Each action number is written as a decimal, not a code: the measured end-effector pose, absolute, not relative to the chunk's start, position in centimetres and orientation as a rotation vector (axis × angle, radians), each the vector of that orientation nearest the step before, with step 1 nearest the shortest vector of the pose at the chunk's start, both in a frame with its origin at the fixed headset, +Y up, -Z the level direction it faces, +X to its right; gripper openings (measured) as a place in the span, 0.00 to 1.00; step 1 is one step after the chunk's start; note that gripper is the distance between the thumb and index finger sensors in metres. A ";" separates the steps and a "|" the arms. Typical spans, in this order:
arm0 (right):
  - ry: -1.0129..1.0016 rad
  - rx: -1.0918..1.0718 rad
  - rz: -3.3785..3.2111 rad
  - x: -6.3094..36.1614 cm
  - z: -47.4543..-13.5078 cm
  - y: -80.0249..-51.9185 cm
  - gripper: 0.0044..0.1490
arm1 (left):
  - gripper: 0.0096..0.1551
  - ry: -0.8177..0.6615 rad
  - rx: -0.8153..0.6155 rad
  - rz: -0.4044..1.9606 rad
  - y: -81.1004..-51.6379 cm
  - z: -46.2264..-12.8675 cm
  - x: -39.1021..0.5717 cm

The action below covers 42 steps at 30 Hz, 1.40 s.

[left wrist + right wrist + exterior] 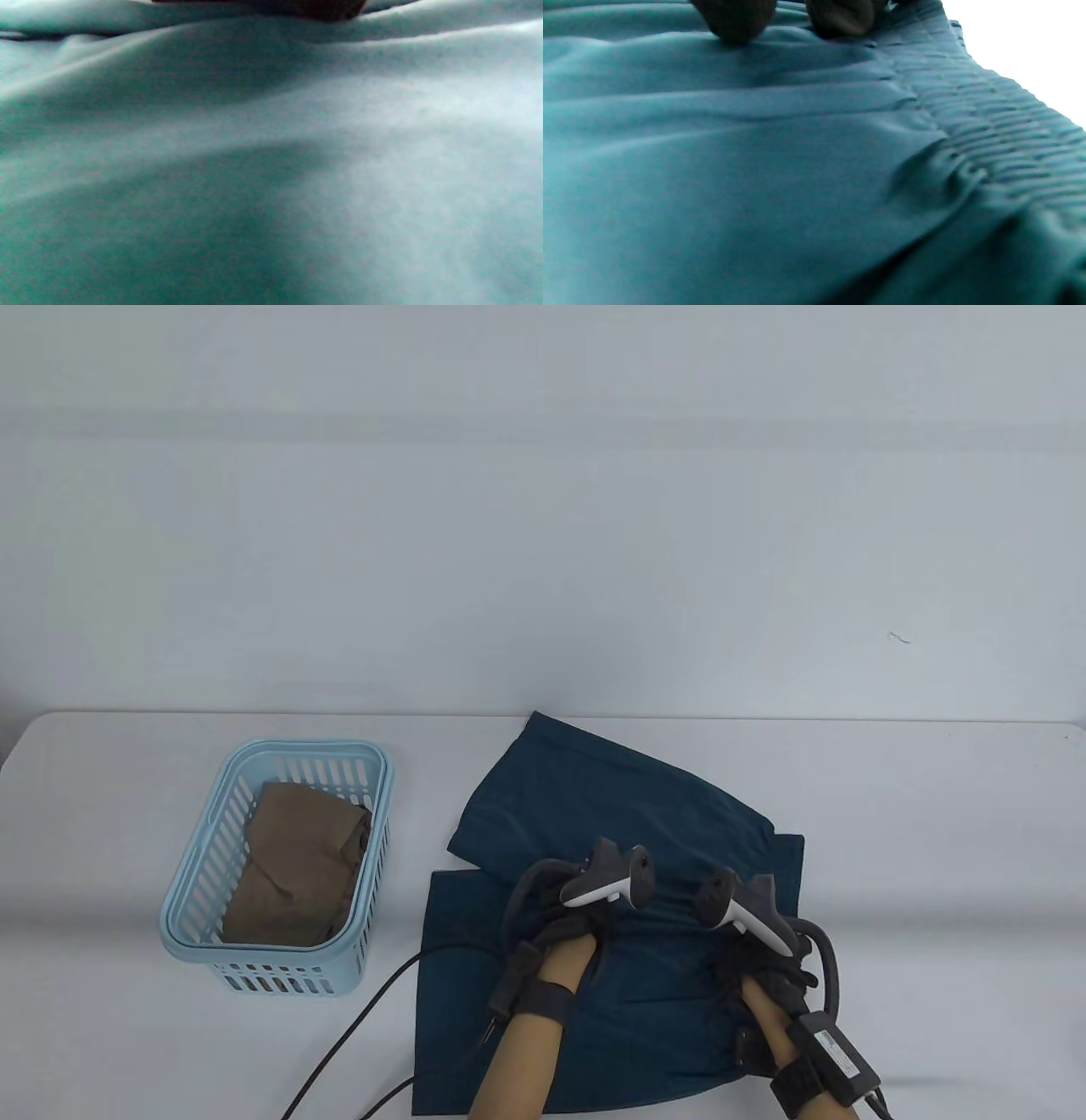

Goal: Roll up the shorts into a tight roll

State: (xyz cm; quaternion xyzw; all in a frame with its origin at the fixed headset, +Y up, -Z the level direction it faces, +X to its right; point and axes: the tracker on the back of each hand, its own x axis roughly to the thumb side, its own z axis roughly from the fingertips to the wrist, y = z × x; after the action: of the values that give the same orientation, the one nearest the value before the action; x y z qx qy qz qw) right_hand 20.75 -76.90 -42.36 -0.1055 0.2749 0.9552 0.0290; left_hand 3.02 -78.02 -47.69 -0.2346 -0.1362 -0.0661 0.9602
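Working from the biggest thing down, you have one worktop (127,1052), white, carrying everything. On it lies one pair of teal shorts (611,814), spread near the front edge, right of the middle, with one leg angled toward the back edge and the ribbed waistband (988,123) on the right side.

Beside the shorts, toward the left edge, stands one pale blue basket (191,891) holding one brown folded garment (297,865); leave both alone.

You have two hands on the cloth. Your left hand (564,929) rests on the middle of the shorts; its fingers are hidden under the tracker, and the left wrist view shows only blurred fabric, so I cannot tell whether they are flat or curled. Your right hand (759,967) sits near the waistband, and two fingertips (736,21) touch the fabric there; whether they pinch it is not clear.

No roll is started yet, by my reading. Smooth out the ripples first, bring the angled leg over the other, then begin at one end and keep both hands level so the roll stays even and firm.
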 end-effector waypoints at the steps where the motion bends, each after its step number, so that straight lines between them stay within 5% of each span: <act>1: 0.846 -0.330 2.941 20.8 -42.6 -76.9 0.37 | 0.32 -0.274 -0.477 -0.132 -78.0 -47.7 3.0; 27: 0.801 -0.220 2.873 23.1 -46.0 -77.2 0.37 | 0.36 -0.250 -0.483 -0.026 -78.2 -49.0 1.8; 34: 0.600 -0.155 2.729 27.4 -44.3 -73.2 0.42 | 0.42 -0.415 -0.360 0.025 -73.5 -44.2 -3.3; 42: 0.835 -0.071 3.005 29.9 -39.4 -74.4 0.47 | 0.46 -0.556 -0.413 0.027 -71.6 -34.7 -9.4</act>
State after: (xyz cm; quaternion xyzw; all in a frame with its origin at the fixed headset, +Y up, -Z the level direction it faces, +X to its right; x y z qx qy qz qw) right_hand 29.87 -74.39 -39.41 -0.0229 0.2677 0.9632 0.0112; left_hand -9.41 -71.58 -34.67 -0.2026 -0.2725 0.0134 0.9405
